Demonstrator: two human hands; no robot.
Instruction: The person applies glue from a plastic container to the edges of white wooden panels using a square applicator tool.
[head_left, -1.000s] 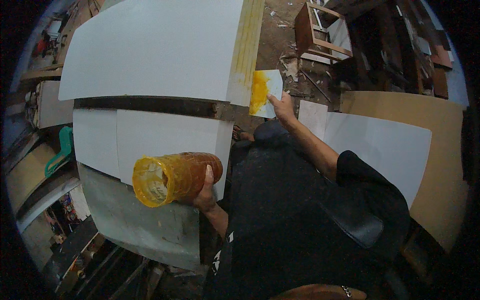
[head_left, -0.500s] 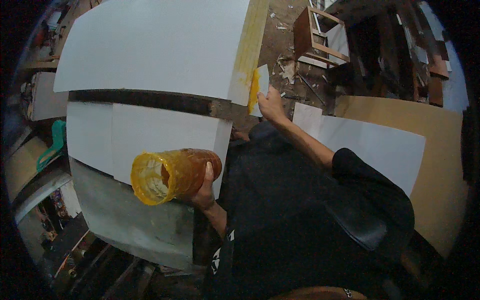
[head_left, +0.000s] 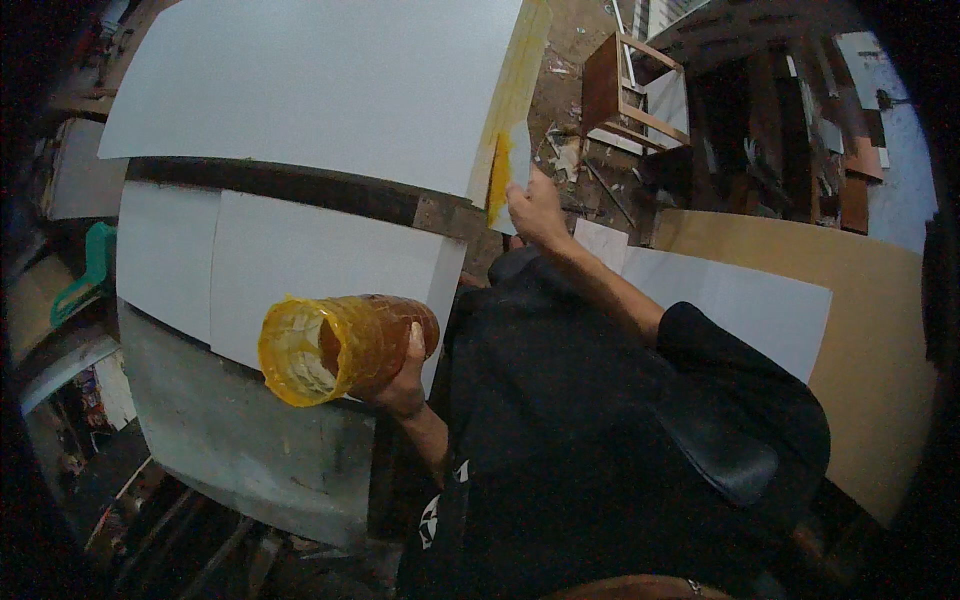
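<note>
My left hand point(head_left: 403, 382) grips a clear plastic jar point(head_left: 375, 335) lying nearly on its side in the air, its mouth toward the left. Thick yellow glue coats its rim, and amber glue shows toward the base. In my right hand point(head_left: 538, 210) is a thin white spreader sheet point(head_left: 519, 150) with yellow glue along its left edge. That edge is up against the near end of the large white panel's point(head_left: 320, 80) right side; whether it presses there I cannot tell. A yellow glue-streaked strip point(head_left: 510, 75) runs along that side.
Below the large panel, past a dark gap, lie smaller white boards point(head_left: 290, 245) and a grey sheet point(head_left: 250, 420). A wooden frame point(head_left: 605, 85) stands on the littered floor at far right. White point(head_left: 730, 295) and tan boards point(head_left: 870, 340) lie right of me. A green strap point(head_left: 95, 270) hangs left.
The spreader has shifted slightly left, closer to the panel's side edge. My view has turned a little; the jar stays held in nearly the same pose.
</note>
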